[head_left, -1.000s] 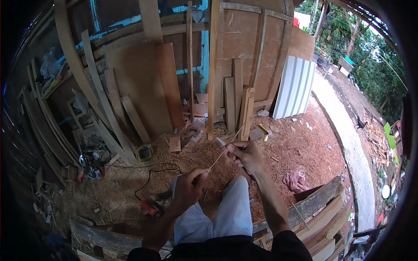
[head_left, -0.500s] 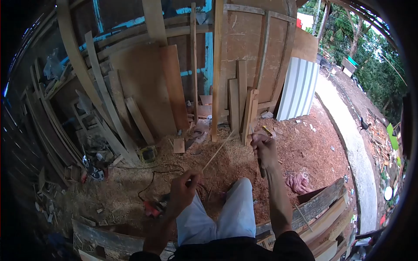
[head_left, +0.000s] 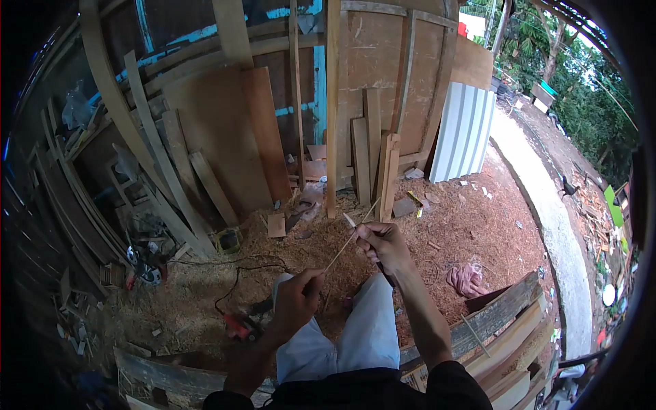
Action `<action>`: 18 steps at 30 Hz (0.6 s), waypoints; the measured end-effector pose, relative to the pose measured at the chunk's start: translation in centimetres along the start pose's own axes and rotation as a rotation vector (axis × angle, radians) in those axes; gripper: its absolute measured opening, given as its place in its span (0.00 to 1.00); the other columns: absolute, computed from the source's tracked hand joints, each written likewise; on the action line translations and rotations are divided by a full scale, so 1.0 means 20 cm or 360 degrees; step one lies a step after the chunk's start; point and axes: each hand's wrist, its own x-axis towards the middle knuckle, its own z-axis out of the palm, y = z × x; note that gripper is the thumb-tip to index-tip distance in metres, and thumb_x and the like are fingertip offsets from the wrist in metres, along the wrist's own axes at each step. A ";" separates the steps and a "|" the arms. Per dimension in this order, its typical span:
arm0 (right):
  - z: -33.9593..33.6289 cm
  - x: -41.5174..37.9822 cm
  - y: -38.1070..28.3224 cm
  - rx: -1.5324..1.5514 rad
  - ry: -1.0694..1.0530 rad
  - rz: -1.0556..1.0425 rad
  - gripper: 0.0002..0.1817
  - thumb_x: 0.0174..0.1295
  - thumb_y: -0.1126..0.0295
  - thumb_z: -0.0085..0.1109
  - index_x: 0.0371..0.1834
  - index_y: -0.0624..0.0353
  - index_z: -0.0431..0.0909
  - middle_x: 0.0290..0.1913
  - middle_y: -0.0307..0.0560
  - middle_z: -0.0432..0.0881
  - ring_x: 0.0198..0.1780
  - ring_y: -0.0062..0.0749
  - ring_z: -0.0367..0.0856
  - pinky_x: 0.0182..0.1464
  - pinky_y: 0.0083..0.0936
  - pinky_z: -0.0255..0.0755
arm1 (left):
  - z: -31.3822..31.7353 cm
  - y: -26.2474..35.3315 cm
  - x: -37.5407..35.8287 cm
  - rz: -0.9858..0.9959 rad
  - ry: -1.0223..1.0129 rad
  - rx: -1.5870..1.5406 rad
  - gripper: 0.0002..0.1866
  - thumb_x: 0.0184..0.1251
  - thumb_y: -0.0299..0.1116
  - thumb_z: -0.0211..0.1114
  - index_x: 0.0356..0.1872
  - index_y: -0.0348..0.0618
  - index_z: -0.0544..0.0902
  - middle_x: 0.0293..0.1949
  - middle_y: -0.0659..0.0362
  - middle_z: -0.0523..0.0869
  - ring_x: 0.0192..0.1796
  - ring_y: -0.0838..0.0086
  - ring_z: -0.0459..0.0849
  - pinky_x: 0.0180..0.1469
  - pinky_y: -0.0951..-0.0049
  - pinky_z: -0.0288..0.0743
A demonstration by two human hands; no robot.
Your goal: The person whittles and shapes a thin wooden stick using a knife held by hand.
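My left hand (head_left: 298, 295) pinches the near end of a thin wooden stick (head_left: 337, 255), which slants up and away to the right. In my right hand (head_left: 384, 244) is a knife (head_left: 350, 221); its pale blade points up and left from the fist, and a dark handle end shows below it. The blade and right fingers overlap the middle of the stick in this view. Both hands are in front of my knees, over ground strewn with wood shavings (head_left: 437, 232).
Boards (head_left: 372, 137) and a plywood sheet (head_left: 212, 137) lean on the wall ahead. A red power tool (head_left: 239, 328) with a black cord lies by my left leg. Rough planks (head_left: 499, 307) are close on my right, near a pink cloth (head_left: 468, 279). White corrugated sheeting (head_left: 465, 133) stands farther off.
My right hand has moved left and down, bringing the knife from apart onto the stick. My left hand has shifted slightly right, still pinching the stick. The view has tilted a little.
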 end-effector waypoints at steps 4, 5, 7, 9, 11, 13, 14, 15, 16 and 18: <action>-0.15 0.07 -0.02 -0.0032 0.0382 -0.0197 0.14 0.65 0.61 0.54 0.40 0.62 0.80 0.19 0.30 0.68 0.16 0.12 0.59 0.17 0.11 0.50 | 0.00 -0.02 -0.02 -0.0036 -0.0038 -0.0090 0.08 0.65 0.29 0.58 0.38 0.35 0.80 0.26 0.55 0.83 0.25 0.79 0.78 0.27 0.78 0.70; -0.18 0.08 -0.04 -0.0027 0.0379 -0.0204 0.14 0.65 0.61 0.54 0.40 0.62 0.80 0.19 0.30 0.68 0.16 0.12 0.59 0.17 0.11 0.50 | -0.01 -0.02 -0.02 -0.0101 -0.0084 -0.0097 0.07 0.65 0.29 0.58 0.38 0.36 0.80 0.27 0.55 0.84 0.25 0.79 0.79 0.28 0.78 0.70; -0.22 0.07 -0.07 0.0018 0.0359 -0.0211 0.14 0.65 0.61 0.54 0.41 0.62 0.79 0.19 0.30 0.68 0.16 0.12 0.59 0.17 0.12 0.50 | -0.02 -0.06 -0.02 -0.0196 -0.0102 -0.0036 0.07 0.65 0.29 0.58 0.38 0.36 0.80 0.28 0.55 0.84 0.27 0.79 0.79 0.28 0.78 0.71; -0.21 0.06 -0.07 0.0105 0.0297 -0.0177 0.14 0.65 0.62 0.54 0.45 0.61 0.77 0.20 0.32 0.69 0.16 0.12 0.60 0.16 0.11 0.50 | -0.01 -0.08 -0.01 -0.0274 -0.0132 0.0018 0.07 0.65 0.28 0.58 0.38 0.36 0.81 0.30 0.55 0.85 0.28 0.79 0.80 0.29 0.79 0.71; -0.16 0.05 0.00 0.0144 0.0381 -0.0160 0.14 0.65 0.64 0.53 0.48 0.61 0.75 0.18 0.31 0.66 0.15 0.11 0.56 0.15 0.11 0.48 | 0.01 -0.10 0.00 -0.0209 0.0030 -0.0156 0.07 0.65 0.28 0.58 0.39 0.36 0.81 0.32 0.55 0.85 0.28 0.80 0.79 0.28 0.79 0.71; -0.09 0.00 0.03 0.0107 0.0265 -0.0120 0.13 0.65 0.64 0.54 0.47 0.61 0.76 0.18 0.33 0.67 0.15 0.11 0.56 0.16 0.11 0.48 | 0.03 -0.13 0.00 -0.0213 -0.0004 -0.0147 0.08 0.65 0.28 0.58 0.39 0.36 0.81 0.33 0.55 0.85 0.28 0.80 0.79 0.28 0.79 0.71; -0.02 -0.04 0.03 0.0041 0.0138 -0.0100 0.13 0.65 0.64 0.54 0.45 0.61 0.76 0.18 0.33 0.68 0.15 0.11 0.57 0.16 0.12 0.48 | 0.03 -0.14 0.00 -0.0221 -0.0034 -0.0131 0.08 0.65 0.28 0.58 0.39 0.36 0.81 0.34 0.55 0.85 0.29 0.80 0.79 0.28 0.78 0.70; 0.03 -0.05 0.04 -0.0022 0.0013 -0.0079 0.12 0.65 0.64 0.54 0.43 0.61 0.77 0.18 0.34 0.69 0.15 0.12 0.57 0.16 0.12 0.48 | 0.03 -0.12 0.00 -0.0225 -0.0038 -0.0129 0.08 0.65 0.28 0.58 0.39 0.36 0.81 0.34 0.55 0.85 0.29 0.80 0.79 0.28 0.78 0.70; 0.05 -0.05 0.05 -0.0015 0.0018 -0.0074 0.12 0.65 0.64 0.54 0.43 0.61 0.77 0.18 0.34 0.69 0.15 0.12 0.57 0.16 0.12 0.48 | 0.03 -0.09 0.00 -0.0248 -0.0058 -0.0179 0.08 0.66 0.29 0.58 0.39 0.36 0.81 0.31 0.57 0.84 0.26 0.81 0.78 0.26 0.79 0.69; 0.06 -0.04 0.09 -0.0035 -0.0191 -0.0053 0.12 0.63 0.62 0.57 0.35 0.61 0.79 0.22 0.35 0.74 0.16 0.12 0.63 0.16 0.11 0.52 | 0.02 -0.08 0.00 -0.0274 -0.0084 -0.0222 0.08 0.66 0.29 0.58 0.40 0.37 0.81 0.28 0.59 0.83 0.24 0.83 0.76 0.24 0.80 0.68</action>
